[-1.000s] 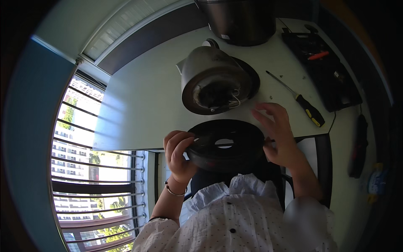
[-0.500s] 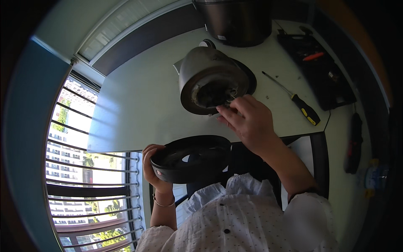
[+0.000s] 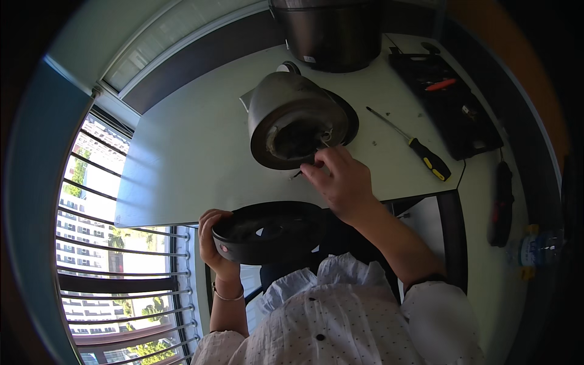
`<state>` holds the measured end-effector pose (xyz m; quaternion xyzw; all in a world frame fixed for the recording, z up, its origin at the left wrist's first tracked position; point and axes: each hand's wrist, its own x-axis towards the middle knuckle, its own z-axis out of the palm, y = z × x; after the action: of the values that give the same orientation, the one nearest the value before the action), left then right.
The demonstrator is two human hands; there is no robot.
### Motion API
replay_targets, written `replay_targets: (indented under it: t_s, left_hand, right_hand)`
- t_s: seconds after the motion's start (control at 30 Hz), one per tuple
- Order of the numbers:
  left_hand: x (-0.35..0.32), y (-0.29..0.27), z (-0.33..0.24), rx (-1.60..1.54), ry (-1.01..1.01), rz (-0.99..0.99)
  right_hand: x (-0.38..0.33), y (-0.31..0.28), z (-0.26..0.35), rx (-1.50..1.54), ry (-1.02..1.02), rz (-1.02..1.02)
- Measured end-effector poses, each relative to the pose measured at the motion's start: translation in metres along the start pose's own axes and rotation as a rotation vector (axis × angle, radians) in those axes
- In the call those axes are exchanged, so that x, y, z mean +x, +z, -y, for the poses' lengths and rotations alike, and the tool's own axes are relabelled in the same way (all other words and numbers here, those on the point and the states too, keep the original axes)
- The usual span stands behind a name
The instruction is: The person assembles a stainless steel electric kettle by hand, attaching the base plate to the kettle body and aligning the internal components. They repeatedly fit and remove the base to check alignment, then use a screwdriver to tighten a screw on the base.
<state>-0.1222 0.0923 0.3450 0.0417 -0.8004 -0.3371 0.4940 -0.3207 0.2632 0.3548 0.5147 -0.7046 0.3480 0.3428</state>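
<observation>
Our left hand [image 3: 214, 243] clamps the black base cover [image 3: 271, 232] aside off the table [image 3: 182, 152], freeing our right hand [image 3: 339, 182], fingers pinched together, to reach the upturned kettle [image 3: 292, 121]'s exposed underside.

Dark pot [image 3: 331, 30] cut off at top edge; kettle [image 3: 292, 118] innards shadowed, perhaps wiring.

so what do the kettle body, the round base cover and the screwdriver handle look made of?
Kettle body: likely brushed stainless steel, grey with a soft sheen.
Round base cover in the left hand: looks like moulded black plastic, matte, with ribs inside.
Screwdriver handle: probably plastic or rubber, black with yellow patches.
</observation>
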Motion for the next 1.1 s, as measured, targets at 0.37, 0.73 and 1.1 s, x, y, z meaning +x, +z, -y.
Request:
replay_targets:
  t_s: [0.37, 0.73, 1.1]
  left_hand:
    - [0.002, 0.008, 0.000, -0.018, -0.009, 0.023]
    - [0.011, 0.025, 0.015, -0.363, -0.359, -0.027]
    - [0.050, 0.045, 0.024, -0.498, -0.455, 0.072]
  right_hand:
    - [-0.002, -0.007, -0.024, 0.309, 0.507, -0.321]
    - [0.014, -0.018, -0.040, -0.096, 0.293, 0.126]
    - [0.016, -0.015, -0.046, 0.073, 0.523, -0.042]
